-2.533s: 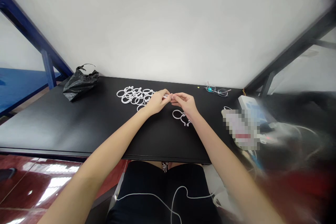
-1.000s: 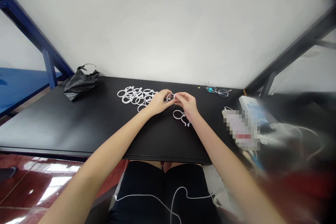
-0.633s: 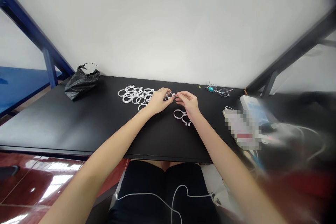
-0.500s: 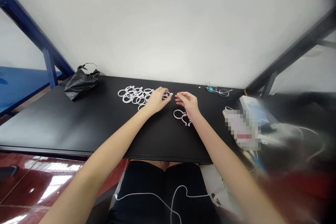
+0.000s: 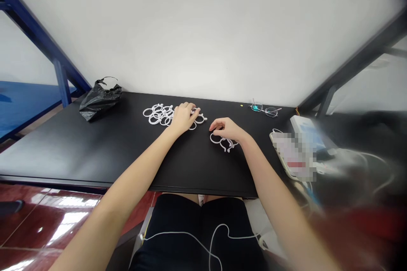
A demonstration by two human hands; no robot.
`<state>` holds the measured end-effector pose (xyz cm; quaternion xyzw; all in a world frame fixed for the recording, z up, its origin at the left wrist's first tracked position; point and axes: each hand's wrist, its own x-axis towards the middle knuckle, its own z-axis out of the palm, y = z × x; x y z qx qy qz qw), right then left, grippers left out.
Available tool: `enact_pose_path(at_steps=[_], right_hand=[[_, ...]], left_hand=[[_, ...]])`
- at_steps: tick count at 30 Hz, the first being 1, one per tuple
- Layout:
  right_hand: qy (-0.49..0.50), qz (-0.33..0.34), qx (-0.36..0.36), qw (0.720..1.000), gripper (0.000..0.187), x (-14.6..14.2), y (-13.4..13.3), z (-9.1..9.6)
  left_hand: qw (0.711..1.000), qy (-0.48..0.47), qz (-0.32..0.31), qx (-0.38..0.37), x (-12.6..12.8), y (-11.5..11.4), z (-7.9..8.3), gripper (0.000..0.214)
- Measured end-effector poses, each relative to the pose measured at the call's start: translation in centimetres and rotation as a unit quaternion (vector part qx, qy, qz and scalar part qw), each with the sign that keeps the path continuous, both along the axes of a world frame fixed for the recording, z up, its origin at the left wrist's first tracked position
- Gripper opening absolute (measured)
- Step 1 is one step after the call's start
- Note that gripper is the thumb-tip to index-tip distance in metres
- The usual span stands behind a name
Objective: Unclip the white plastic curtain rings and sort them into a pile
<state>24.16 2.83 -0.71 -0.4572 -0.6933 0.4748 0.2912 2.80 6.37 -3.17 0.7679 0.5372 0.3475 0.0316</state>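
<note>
A pile of white plastic rings (image 5: 156,115) lies on the black table (image 5: 95,148). My left hand (image 5: 183,117) rests on the pile's right edge with its fingers spread flat over the rings, and one white ring (image 5: 201,120) lies just off its fingertips. My right hand (image 5: 226,128) is lower and to the right. Its fingers are curled down onto a small linked group of white rings (image 5: 223,142), with the fingertips at the leftmost ring. The two hands are apart.
A crumpled black plastic bag (image 5: 99,98) sits at the back left. Eyeglasses (image 5: 263,110) lie at the back right near the wall. A phone and a white box (image 5: 303,129) with cables are at the right edge. A white cable (image 5: 210,241) crosses my lap.
The hands were together pinching one ring; they have parted. My left hand went left and lay down on the pile, and my right hand dropped onto the small linked group.
</note>
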Motion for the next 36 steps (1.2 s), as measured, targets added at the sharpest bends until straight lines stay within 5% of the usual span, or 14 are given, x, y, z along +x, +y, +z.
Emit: enact_pose_path(at_steps=[5, 12, 20, 28, 36], right_hand=[[-0.044, 0.051, 0.024, 0.997, 0.023, 0.6, 0.0, 0.0], [-0.07, -0.051, 0.115, 0.99, 0.013, -0.8, 0.0, -1.6], [-0.073, -0.087, 0.12, 0.986, 0.01, -1.4, -0.3, -1.7], [0.145, -0.158, 0.081, 0.973, 0.03, -1.9, 0.1, -2.3], [0.285, -0.182, -0.023, 0.941, 0.04, -2.5, -0.3, -1.1]], left_hand=[[0.998, 0.043, 0.036, -0.018, -0.1, 0.1, -0.5, 0.024], [0.997, 0.069, 0.038, -0.017, 0.0, 0.0, -0.7, 0.025], [0.998, 0.048, 0.013, 0.025, 0.7, -0.9, 0.4, 0.026], [0.978, 0.039, -0.196, 0.062, 2.3, -2.8, 1.8, 0.029], [0.976, -0.009, -0.215, 0.029, 2.7, -2.7, 1.5, 0.039]])
